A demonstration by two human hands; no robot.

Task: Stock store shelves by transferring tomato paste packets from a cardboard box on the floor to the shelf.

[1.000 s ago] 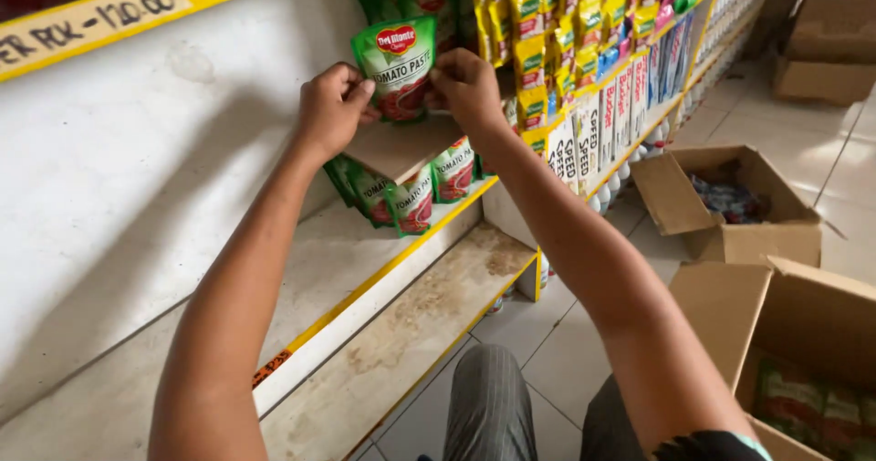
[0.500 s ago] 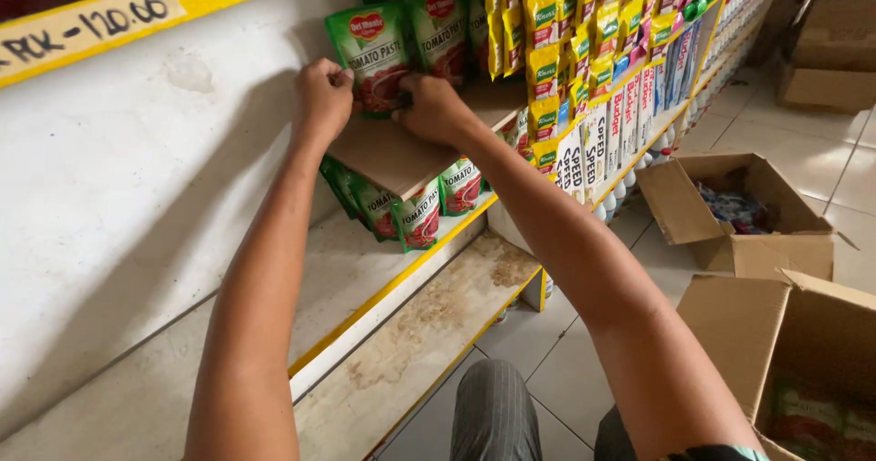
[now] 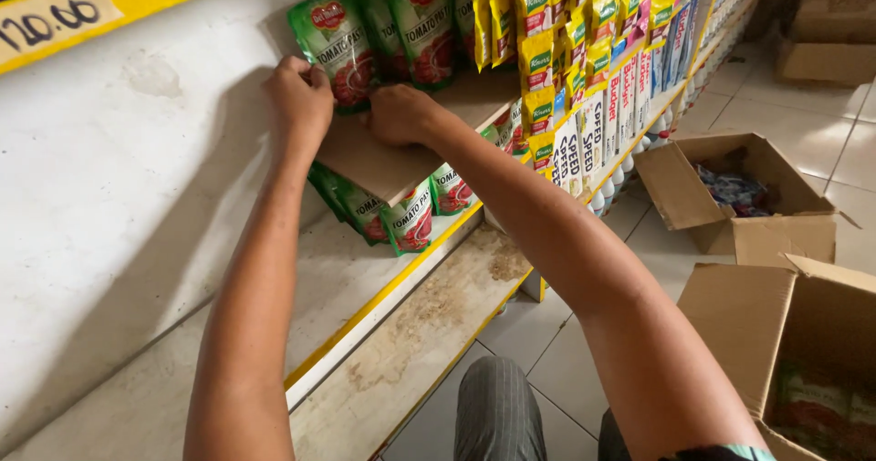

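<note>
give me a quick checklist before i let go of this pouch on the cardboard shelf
1. Green tomato paste pouch upright at the near end of its row: ok.
2. Left hand on the pouch's lower edge: ok.
3. Right hand on the cardboard sheet by the pouch base: ok.
4. Cardboard sheet lying level on the pouches below: cannot tell.
5. Pouch bottom fully seated: cannot tell, fingers hide it.

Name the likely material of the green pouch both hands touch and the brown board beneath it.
Green stand-up pouch: seemingly flexible plastic film, glossy, since it wrinkles and catches highlights. Flat brown board: probably cardboard or thin fibreboard, matte, with a plain even surface and thin edge.
</note>
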